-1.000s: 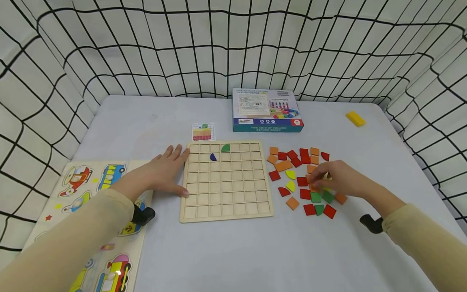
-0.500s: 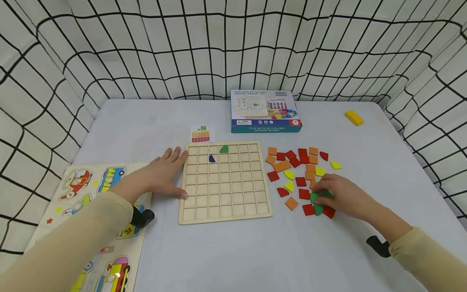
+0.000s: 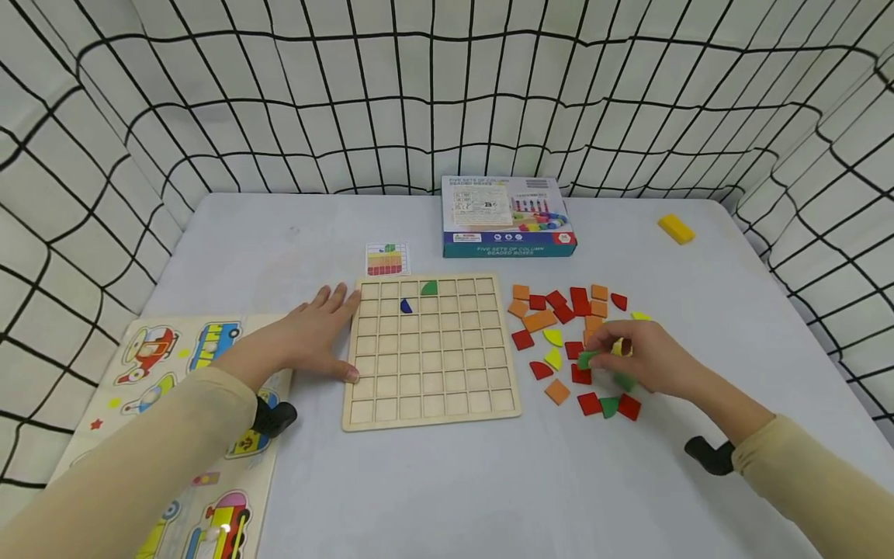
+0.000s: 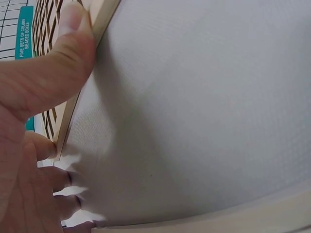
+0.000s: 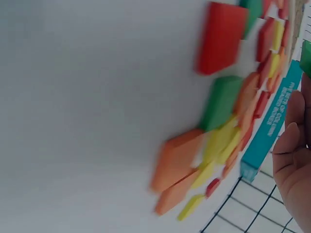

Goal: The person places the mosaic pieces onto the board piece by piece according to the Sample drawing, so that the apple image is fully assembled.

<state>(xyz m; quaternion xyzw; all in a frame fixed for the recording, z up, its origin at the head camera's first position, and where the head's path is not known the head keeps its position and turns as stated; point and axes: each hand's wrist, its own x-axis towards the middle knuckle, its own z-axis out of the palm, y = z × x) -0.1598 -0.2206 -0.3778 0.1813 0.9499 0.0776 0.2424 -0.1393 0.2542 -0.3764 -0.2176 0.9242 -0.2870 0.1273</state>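
Observation:
My left hand [image 3: 314, 334] lies with fingers spread at the left edge of a wooden grid board [image 3: 433, 349]. In the left wrist view, its thumb [image 4: 73, 43] rests on the board's rim. A green quarter-round tile [image 3: 429, 288] and a dark blue tile [image 3: 406, 306] lie in the board's upper cells. Over the loose tiles on the right, my right hand [image 3: 649, 359] pinches a green tile [image 3: 585, 360] between thumb and fingers. That green tile [image 5: 306, 58] shows at the edge of the right wrist view. A pattern card [image 3: 387, 260] lies behind the board.
Red tiles [image 3: 589, 404], orange tiles [image 3: 557, 391] and yellow tiles [image 3: 552, 358] are scattered right of the board. A boxed set [image 3: 508, 217] stands at the back, a yellow block [image 3: 676, 229] at back right. A vehicle puzzle board [image 3: 140, 341] lies left. Black netting surrounds the table.
My right hand moved from the orange and yellow tiles down to the green ones, then picked one up and shifted slightly left. My left hand stayed at the board's edge.

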